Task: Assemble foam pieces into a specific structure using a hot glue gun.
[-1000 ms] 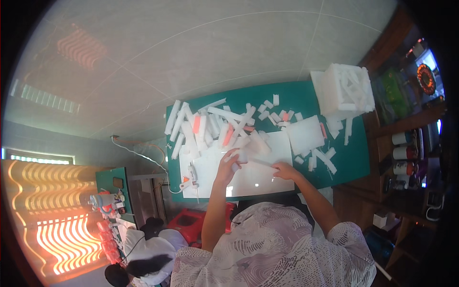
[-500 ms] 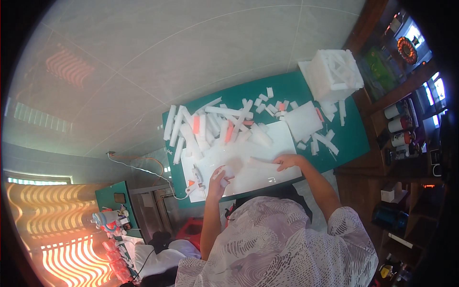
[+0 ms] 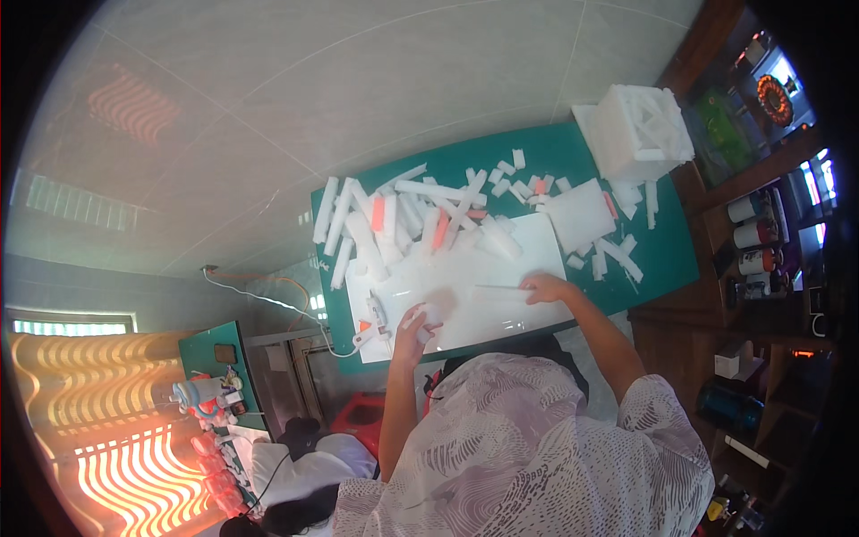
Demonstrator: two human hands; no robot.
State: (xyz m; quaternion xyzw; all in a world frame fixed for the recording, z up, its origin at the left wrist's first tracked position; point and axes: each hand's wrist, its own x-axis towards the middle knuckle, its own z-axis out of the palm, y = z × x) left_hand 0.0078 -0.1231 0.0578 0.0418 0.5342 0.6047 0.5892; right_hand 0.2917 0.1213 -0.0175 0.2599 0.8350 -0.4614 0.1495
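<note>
My left hand (image 3: 414, 335) is closed around a small white foam piece (image 3: 433, 315), low over the white board (image 3: 465, 329). At the board's right part, my right hand (image 3: 545, 288) pinches one end of a thin white foam strip (image 3: 501, 292), which points left toward the other hand. The strip and the foam piece are apart. Beside my left hand, a white corded tool like a glue gun (image 3: 376, 309) lies on the board's left edge. Loose white foam strips (image 3: 365, 243) lie piled behind, with a few orange-red pieces (image 3: 378, 215) among them.
A green table (image 3: 667, 255) carries the board. Small foam blocks (image 3: 506, 167) and a square foam sheet (image 3: 577, 217) lie at the right. A white foam box (image 3: 637, 134) stands at the far right corner. A white cord (image 3: 259, 291) runs to the left wall. Wooden shelves (image 3: 667, 336) stand right.
The strip in my right hand has turned and now shows its narrow edge. My left hand keeps its grip on the foam piece. The whole view has shifted slightly.
</note>
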